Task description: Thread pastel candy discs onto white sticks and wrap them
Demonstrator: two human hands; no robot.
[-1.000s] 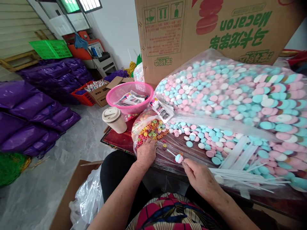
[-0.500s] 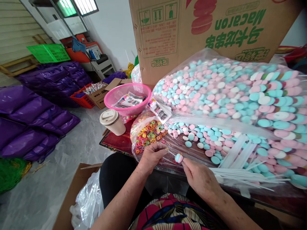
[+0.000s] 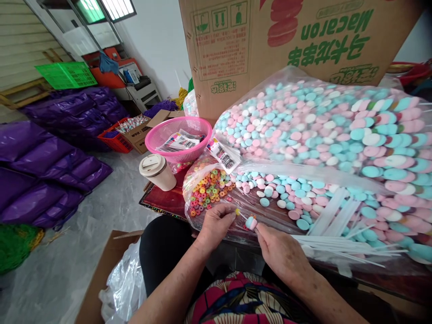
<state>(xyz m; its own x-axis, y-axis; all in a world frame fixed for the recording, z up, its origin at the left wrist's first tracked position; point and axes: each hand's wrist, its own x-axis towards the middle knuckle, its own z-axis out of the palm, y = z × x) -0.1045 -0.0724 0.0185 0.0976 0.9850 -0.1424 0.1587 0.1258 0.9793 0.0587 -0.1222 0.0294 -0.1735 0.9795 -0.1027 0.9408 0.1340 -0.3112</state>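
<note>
Seated at table edge, both hands meeting just over the near rim. Right hand [image 3: 281, 252] pinches a thin white stick [image 3: 242, 216] below a pink-and-blue candy [image 3: 251, 222] already on it, stick tip aimed left, so the free end is presented to the other hand. Left hand [image 3: 216, 222] has thumb and forefinger pressed together on a small yellow ring [image 3: 237, 211] right at that tip. Supplies lie within short reach: open bag of coloured rings [image 3: 207, 191] just beyond the left hand, loose pastel discs [image 3: 290, 198] and spare sticks [image 3: 340, 245] beside the right. Lidded cup [image 3: 157, 171] and pink basket [image 3: 182, 135] stand farther back.
</note>
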